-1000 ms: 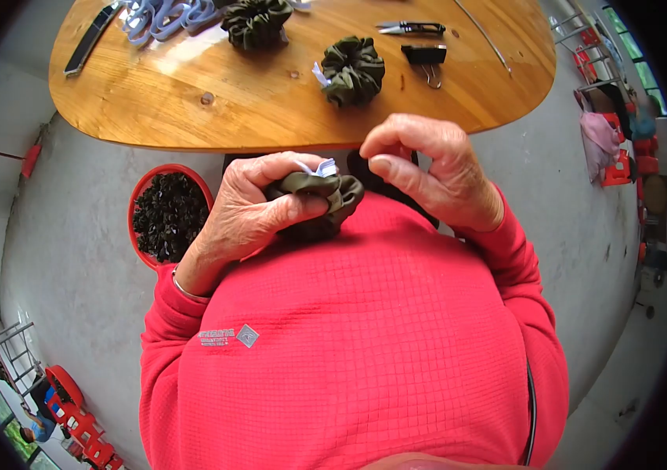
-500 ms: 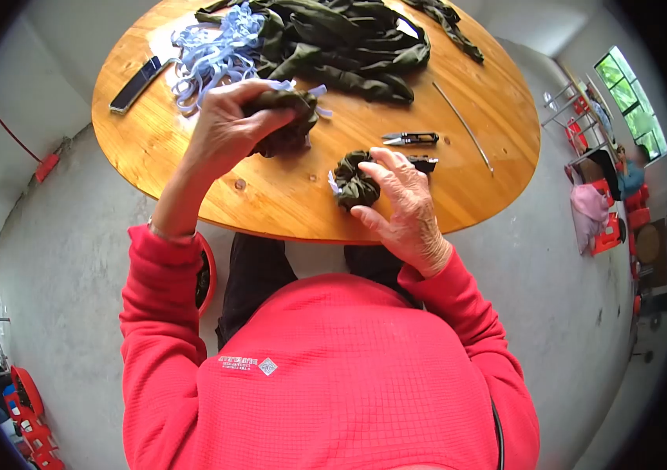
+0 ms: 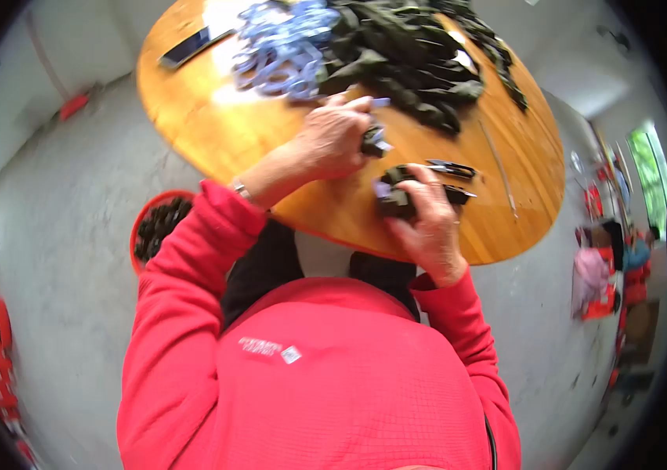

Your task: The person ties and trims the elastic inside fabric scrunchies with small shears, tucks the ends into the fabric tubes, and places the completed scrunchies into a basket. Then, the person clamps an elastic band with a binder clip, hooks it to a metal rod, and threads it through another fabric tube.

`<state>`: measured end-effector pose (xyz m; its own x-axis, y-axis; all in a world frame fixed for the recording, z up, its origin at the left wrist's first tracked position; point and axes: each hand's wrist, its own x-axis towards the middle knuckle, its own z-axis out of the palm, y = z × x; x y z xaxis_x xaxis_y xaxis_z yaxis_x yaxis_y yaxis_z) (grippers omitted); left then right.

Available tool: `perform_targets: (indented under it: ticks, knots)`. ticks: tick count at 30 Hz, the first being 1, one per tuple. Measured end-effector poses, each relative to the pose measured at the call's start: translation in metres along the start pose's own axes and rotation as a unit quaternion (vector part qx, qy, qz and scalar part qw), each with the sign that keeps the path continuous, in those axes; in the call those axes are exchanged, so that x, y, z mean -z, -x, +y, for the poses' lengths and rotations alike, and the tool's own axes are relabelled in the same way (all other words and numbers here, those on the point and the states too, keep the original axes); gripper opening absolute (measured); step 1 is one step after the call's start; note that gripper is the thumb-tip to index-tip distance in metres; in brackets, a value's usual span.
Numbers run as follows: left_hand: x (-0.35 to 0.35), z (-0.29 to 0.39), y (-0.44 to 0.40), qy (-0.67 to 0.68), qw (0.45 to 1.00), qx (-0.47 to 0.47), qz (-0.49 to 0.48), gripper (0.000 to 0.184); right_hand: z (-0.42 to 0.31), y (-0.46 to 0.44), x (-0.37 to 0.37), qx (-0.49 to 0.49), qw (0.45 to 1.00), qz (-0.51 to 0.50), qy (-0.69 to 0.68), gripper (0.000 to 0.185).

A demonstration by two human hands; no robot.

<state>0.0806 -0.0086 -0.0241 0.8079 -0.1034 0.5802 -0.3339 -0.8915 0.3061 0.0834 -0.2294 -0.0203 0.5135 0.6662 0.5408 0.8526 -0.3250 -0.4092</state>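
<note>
Scrunchie [image 3: 396,202] in right hand [image 3: 433,225]

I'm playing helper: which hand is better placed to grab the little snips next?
Probably the right hand: it's beside the snips, though it seems to grasp a green scrunchie. The left hand is farther, holding another scrunchie.

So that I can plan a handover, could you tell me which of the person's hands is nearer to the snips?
Right. The right hand is just beside the snips; the left hand is farther off, to their left, near the blue straps.
</note>
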Motion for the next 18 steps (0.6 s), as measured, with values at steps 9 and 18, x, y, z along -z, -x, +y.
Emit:
perform_targets:
  ticks: [9,18]
  knots:
    - [0.05,0.064,0.066,0.652,0.701,0.26,0.126,0.024,-0.036,0.007,-0.008,0.064,0.981,0.139,-0.116,0.041]
    - [0.06,0.104,0.147,0.672,0.695,0.244,0.074,0.044,-0.08,0.018,-0.015,0.193,0.979,-0.025,-0.054,0.043]
